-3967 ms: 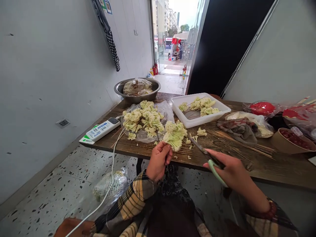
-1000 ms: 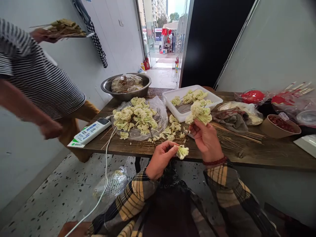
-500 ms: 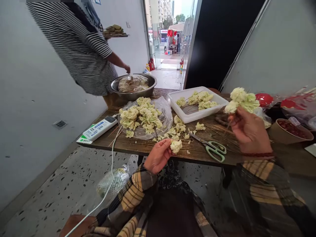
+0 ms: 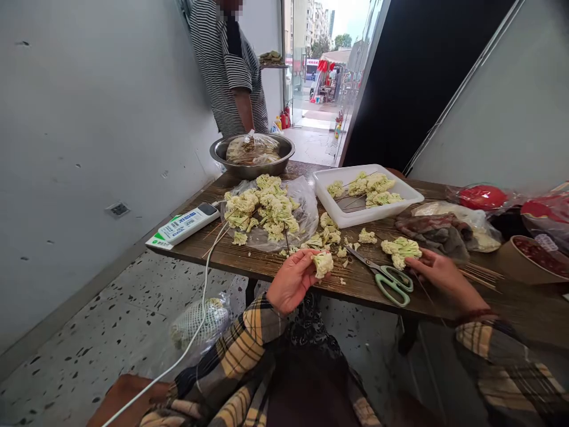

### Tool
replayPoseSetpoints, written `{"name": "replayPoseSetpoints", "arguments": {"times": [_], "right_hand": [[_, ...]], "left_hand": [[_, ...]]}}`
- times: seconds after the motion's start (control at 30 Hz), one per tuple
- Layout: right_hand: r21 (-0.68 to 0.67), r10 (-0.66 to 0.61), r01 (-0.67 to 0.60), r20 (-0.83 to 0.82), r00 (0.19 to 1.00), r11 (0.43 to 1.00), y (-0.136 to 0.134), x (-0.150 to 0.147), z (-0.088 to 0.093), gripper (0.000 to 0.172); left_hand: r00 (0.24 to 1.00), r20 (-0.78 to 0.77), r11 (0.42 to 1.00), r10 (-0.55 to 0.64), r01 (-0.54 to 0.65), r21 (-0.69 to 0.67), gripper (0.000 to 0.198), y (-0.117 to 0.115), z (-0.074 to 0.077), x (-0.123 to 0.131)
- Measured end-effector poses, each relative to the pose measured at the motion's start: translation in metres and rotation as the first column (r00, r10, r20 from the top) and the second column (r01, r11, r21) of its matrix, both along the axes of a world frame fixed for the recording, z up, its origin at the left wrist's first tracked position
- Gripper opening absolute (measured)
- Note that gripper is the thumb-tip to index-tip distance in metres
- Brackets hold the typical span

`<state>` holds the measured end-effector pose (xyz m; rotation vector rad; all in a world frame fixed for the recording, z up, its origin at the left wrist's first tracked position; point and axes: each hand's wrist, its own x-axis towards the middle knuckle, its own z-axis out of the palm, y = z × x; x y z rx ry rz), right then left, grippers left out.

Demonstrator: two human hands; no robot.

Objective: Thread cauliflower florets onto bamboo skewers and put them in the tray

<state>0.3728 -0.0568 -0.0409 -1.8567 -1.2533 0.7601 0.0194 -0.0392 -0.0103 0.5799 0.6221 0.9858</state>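
My left hand [image 4: 291,283] is closed on a small pale cauliflower floret [image 4: 323,264] at the table's front edge. A thin dark stick [image 4: 287,238] rises just behind those fingers; I cannot tell whether they hold it. Low over the table on the right, my right hand [image 4: 442,280] pinches a skewer of cauliflower [image 4: 401,250], its thin stick slanting down below the palm. Green-handled scissors [image 4: 393,284] lie open between the two hands. Beyond my left hand, a heap of cauliflower florets [image 4: 267,207] rests on a clear plastic bag [image 4: 306,201], with loose pieces beside it.
A white tray [image 4: 377,214] with cauliflower skewers stands behind the scissors. Bare sticks [image 4: 482,276], a dark cloth [image 4: 438,231] and a paper tub [image 4: 528,261] are rightward. A metal basin [image 4: 216,155], a white device [image 4: 186,225] and its cable stand left. A person [image 4: 226,71] is behind.
My right hand has come down and inward with the cauliflower skewer, from raised to low over the table. My left hand keeps its floret. The person's arm has moved from outstretched to hanging down.
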Motion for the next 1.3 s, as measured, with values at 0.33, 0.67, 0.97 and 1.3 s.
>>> {"name": "replayPoseSetpoints", "arguments": {"times": [0.33,0.67,0.97,1.3], "right_hand": [[0.089,0.25,-0.382,0.617,0.746,0.92,-0.037,-0.029,0.023,0.041],[-0.089,0.341,-0.467,0.803,0.489,0.88,-0.04,-0.064,-0.001,0.042],[0.062,0.28,-0.416,0.65,0.706,0.907,-0.036,-0.068,0.007,0.039],[0.117,0.125,-0.102,-0.215,0.968,0.988,-0.078,-0.106,0.052,0.056]], "left_hand": [[0.999,-0.036,1.0,0.009,-0.01,-0.003,0.026,0.004,0.0,0.002],[0.992,-0.121,0.991,0.046,-0.03,0.127,0.025,0.001,0.0,-0.008],[0.996,-0.014,0.986,0.085,-0.082,0.143,0.025,-0.002,0.005,-0.021],[0.992,-0.114,0.976,0.05,-0.024,0.216,0.037,-0.002,0.005,-0.024]]}}
